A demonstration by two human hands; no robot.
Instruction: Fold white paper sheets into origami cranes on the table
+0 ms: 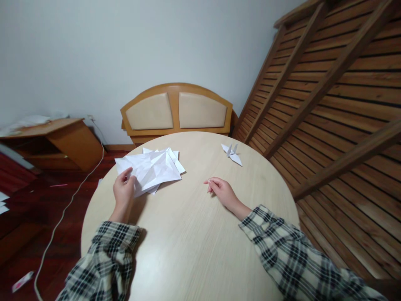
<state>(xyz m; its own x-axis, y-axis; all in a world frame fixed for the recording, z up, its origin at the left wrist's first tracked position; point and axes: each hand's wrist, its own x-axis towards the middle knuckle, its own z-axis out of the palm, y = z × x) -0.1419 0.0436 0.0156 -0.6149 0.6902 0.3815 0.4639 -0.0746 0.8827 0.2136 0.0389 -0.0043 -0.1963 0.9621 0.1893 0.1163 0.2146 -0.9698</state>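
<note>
A white sheet of paper [150,167] with many crossing creases is pinched at its near left edge by my left hand [124,186], between thumb and fingers. It lies tilted over a loose pile of white paper [180,164], which is mostly hidden under it. My right hand [221,191] is over the middle of the table, with nothing visible in it; its fingers are loosely bent and the index fingertip stands apart. Beyond that hand, toward the far right of the table, sits a folded white paper crane [232,154].
The round pale wooden table [188,246] has a padded wooden headboard [175,109] behind it. Wooden slats [332,125] lean along the right. At left are a wooden desk [69,142] and a white cable [67,205] across the dark red floor.
</note>
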